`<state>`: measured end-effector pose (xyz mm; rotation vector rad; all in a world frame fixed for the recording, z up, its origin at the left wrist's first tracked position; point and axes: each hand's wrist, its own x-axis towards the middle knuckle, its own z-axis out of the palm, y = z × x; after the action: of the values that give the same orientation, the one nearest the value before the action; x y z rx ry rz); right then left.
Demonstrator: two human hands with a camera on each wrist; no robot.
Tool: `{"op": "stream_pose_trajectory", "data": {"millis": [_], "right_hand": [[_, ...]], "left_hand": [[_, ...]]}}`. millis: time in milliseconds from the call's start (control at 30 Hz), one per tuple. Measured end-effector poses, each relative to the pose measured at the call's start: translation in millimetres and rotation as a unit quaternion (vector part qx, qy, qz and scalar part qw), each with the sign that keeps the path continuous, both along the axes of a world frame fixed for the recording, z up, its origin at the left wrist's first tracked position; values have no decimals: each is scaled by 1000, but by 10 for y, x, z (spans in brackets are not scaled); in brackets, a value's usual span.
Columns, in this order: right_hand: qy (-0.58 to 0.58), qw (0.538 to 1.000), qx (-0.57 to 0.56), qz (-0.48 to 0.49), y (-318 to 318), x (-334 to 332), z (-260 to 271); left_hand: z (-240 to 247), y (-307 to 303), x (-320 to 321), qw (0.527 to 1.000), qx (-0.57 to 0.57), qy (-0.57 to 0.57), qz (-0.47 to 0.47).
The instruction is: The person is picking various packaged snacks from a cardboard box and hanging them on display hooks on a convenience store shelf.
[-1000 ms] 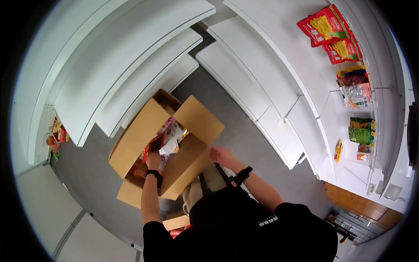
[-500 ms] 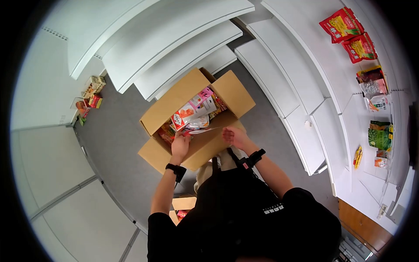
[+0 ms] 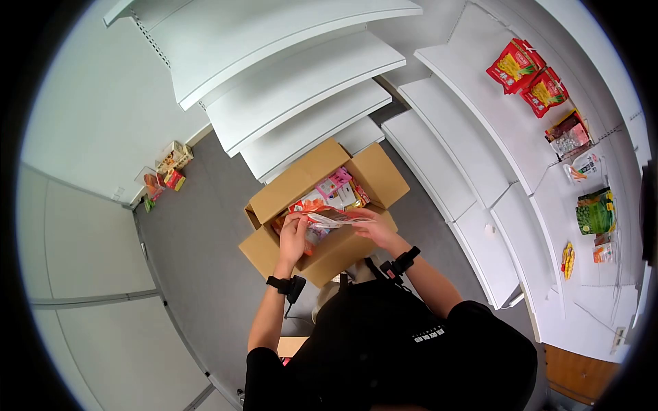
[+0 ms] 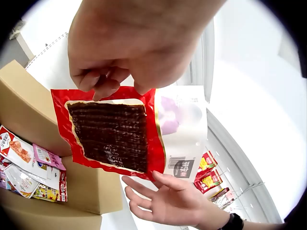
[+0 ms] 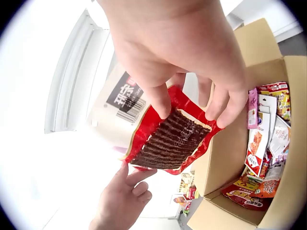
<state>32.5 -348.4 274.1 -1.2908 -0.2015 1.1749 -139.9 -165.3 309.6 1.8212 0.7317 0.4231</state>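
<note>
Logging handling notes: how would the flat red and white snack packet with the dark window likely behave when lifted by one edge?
Probably light: the left hand pinches the flat red and white snack packet by one edge. Likely fairly stiff, as it hangs flat while the right hand merely touches the opposite edge. Its smooth film may be slippery.

Both arms are bent at the elbow, with bare forearms reaching forward and converging in front of the chest. The left hand (image 3: 295,233) and right hand (image 3: 375,229) are level and near each other. Each hand pinches an opposite edge of one packet (image 3: 336,219) between thumb and curled fingers, knuckles uppermost.
</note>
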Motion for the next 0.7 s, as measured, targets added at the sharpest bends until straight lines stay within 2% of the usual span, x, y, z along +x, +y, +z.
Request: {"op": "stream_pose_trajectory", "data": {"millis": [67, 167, 233, 367, 533, 633, 700], "right_hand": [[-33, 998, 37, 34, -11, 35, -86], [-199, 979, 24, -23, -33, -67, 160], [-219, 975, 13, -20, -75, -61, 233], [-252, 967, 30, -39, -183, -39, 378], [-228, 970, 41, -72, -299, -3, 451], [-229, 968, 52, -92, -380, 48, 463], [-228, 967, 46, -106, -467, 90, 459]], "left_hand": [[-7, -12, 4, 1000, 2, -11, 1], [0, -2, 49, 999, -16, -40, 13], [-31, -33, 107, 996, -24, -80, 20], [-81, -78, 201, 996, -45, -83, 6], [28, -204, 349, 994, -69, -82, -2], [-52, -194, 473, 996, -9, -86, -30], [-71, -242, 570, 995, -11, -93, -39]]}}
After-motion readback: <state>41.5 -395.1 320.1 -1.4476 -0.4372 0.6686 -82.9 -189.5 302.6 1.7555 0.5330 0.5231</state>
